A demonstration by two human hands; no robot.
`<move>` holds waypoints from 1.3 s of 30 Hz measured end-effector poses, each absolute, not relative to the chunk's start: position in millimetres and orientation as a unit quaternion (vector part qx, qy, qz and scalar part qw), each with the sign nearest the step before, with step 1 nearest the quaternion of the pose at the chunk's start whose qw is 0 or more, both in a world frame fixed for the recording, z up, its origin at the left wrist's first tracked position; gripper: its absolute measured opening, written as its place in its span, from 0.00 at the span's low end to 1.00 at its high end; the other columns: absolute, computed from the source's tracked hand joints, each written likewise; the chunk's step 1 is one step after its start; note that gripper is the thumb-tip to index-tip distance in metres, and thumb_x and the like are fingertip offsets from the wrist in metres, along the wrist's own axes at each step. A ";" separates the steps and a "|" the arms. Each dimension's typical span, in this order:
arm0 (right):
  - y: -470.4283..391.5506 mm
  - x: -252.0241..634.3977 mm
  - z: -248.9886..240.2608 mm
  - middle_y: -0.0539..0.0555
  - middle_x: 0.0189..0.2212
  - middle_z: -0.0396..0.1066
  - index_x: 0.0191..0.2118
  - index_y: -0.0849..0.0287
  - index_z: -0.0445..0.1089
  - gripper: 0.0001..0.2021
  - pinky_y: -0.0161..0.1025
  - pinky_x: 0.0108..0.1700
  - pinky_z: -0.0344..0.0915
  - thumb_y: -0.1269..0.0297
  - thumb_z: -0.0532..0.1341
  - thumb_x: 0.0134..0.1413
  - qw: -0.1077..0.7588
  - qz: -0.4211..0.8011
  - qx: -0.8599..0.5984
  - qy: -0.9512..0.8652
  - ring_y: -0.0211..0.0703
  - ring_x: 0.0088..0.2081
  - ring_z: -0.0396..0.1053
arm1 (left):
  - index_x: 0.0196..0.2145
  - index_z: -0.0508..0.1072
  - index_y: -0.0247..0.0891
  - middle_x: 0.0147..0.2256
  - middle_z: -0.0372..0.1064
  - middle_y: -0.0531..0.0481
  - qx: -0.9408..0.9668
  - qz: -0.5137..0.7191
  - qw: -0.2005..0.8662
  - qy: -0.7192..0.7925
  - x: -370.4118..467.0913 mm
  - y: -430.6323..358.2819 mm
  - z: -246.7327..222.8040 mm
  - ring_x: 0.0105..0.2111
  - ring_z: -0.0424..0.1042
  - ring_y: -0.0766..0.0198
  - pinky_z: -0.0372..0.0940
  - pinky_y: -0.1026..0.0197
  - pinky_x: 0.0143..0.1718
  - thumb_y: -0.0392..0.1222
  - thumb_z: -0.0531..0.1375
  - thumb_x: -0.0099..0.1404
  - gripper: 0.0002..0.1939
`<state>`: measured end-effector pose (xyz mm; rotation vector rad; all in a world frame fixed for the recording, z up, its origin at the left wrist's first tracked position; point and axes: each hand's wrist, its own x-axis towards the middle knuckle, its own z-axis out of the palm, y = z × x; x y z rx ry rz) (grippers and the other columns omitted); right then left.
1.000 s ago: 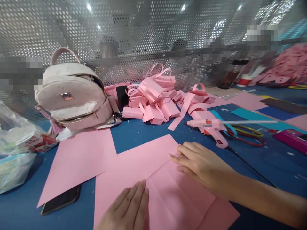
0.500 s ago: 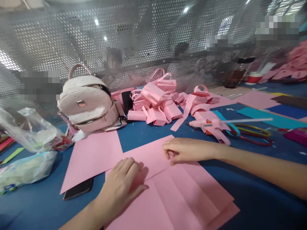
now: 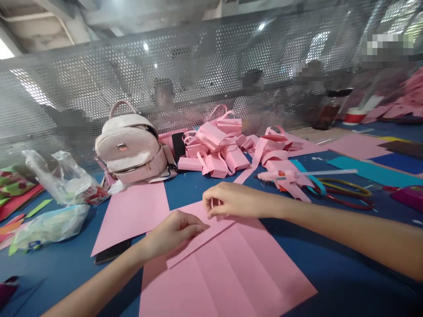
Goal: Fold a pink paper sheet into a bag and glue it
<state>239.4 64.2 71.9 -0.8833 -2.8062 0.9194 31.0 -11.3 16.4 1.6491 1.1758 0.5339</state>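
A creased sheet of pink paper [image 3: 228, 277] lies in front of me, with a strip along its far side folded over toward me. At the left part of this strip my left hand [image 3: 173, 233] is closed, its thumb and fingers pressed together on the paper. My right hand [image 3: 228, 200] pinches the strip farther along, with bent fingers. The fingertips of both hands are partly hidden. Another flat pink sheet [image 3: 135, 211] lies to the left and covers part of a black phone [image 3: 112, 252].
Behind the sheets are a pale backpack [image 3: 130, 149] and a heap of small pink paper bags [image 3: 214, 145]. A pink glue gun [image 3: 284, 176] and scissors [image 3: 346, 193] lie at right. Plastic bags [image 3: 49, 226] are at left. A perforated metal panel [image 3: 198, 66] stands behind.
The paper's far side has been folded into a narrower strip toward me. My left hand has gone from spread to closed on it, and my right hand has moved left. The view has tilted up.
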 end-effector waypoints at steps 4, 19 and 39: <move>63.0 246.2 63.9 0.48 0.31 0.78 0.38 0.58 0.77 0.07 0.32 0.33 0.61 0.63 0.62 0.61 -0.031 0.347 -0.262 -0.900 0.38 0.32 0.74 | 0.37 0.79 0.31 0.30 0.75 0.47 0.643 0.228 0.554 0.478 32.9 -9.5 9.9 0.28 0.72 0.66 0.68 0.63 0.33 0.51 0.56 0.68 0.19; 33.7 262.8 57.7 0.48 0.32 0.73 0.35 0.58 0.74 0.03 0.35 0.34 0.55 0.71 0.62 0.56 -0.005 0.268 -0.248 -0.931 0.41 0.36 0.69 | 0.26 0.62 0.38 0.21 0.54 0.61 0.648 0.208 0.534 0.501 59.5 -39.0 -0.2 0.20 0.50 0.73 0.45 0.66 0.20 0.53 0.65 0.63 0.20; 61.1 295.0 93.5 0.49 0.25 0.75 0.24 0.57 0.76 0.07 0.36 0.30 0.57 0.62 0.68 0.49 0.184 0.239 -0.392 -0.869 0.41 0.30 0.71 | 0.23 0.55 0.40 0.22 0.44 0.60 0.644 0.262 0.476 0.539 11.4 -71.5 -0.3 0.23 0.47 0.70 0.50 0.65 0.25 0.63 0.53 0.70 0.28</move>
